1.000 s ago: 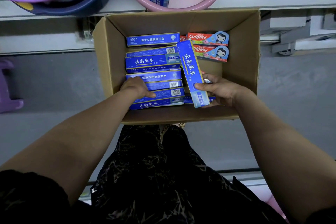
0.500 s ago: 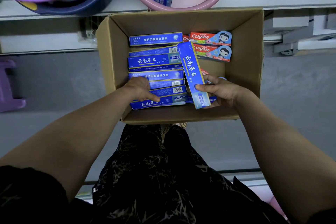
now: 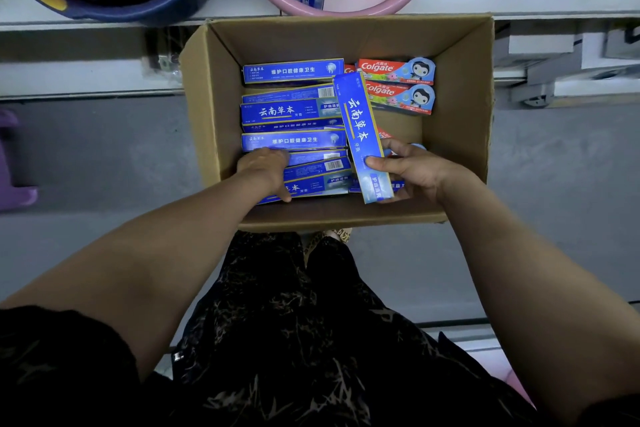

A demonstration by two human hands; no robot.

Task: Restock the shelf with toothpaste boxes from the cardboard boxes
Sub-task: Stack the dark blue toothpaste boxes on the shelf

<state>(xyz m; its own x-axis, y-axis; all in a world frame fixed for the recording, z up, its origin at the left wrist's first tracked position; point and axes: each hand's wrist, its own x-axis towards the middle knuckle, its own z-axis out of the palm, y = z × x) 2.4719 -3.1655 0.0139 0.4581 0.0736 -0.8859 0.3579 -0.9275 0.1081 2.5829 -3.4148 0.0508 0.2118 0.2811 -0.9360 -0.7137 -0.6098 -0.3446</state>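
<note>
Centre-left in the cardboard box (image 3: 457,107), the left hand (image 3: 265,172) curls over the stacked blue boxes (image 3: 294,140). Right of it, the right hand (image 3: 419,173) pinches one blue toothpaste box (image 3: 362,130). This looks like the gathering step; next, lift them to the shelf (image 3: 467,3) at top.

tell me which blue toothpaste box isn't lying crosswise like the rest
The blue box in the right hand: it points away from the person, while the other blue boxes lie crosswise.

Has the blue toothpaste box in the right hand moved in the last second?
No. The blue toothpaste box in the right hand still lies with its far end across the left ends of the two Colgate boxes.
</note>
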